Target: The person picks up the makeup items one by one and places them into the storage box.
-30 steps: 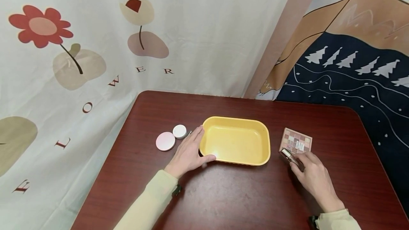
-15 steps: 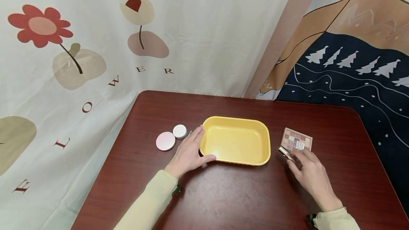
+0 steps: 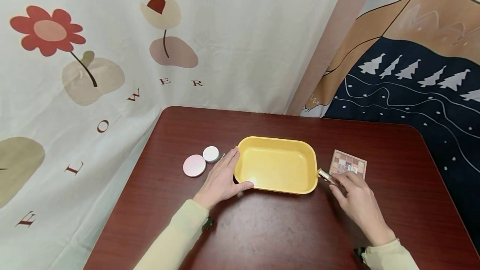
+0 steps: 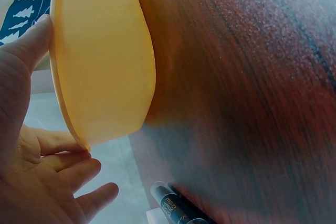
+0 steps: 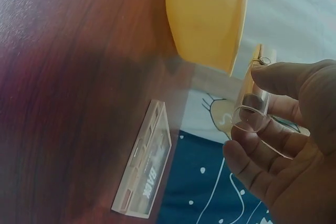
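Observation:
My left hand rests on the left end of a yellow plastic tray, its fingers along the side and the thumb at the near rim. In the left wrist view the fingers are extended and touch the tray's rim. My right hand pinches a lipstick tube with a shiny gold cap and a clear end. Seen from the head, the cap tip is at the tray's right rim; whether it touches cannot be told. Beyond that hand lies an eyeshadow palette, partly covered by the fingers.
Left of the tray lie a pink round compact and a small white-lidded jar. A black tube with gold lettering lies near my left hand. Patterned curtains hang behind the dark red table.
My right hand has carried the lipstick tube leftward from over the palette to the tray's right rim. More of the palette's left edge shows. The left hand and tray have stayed put.

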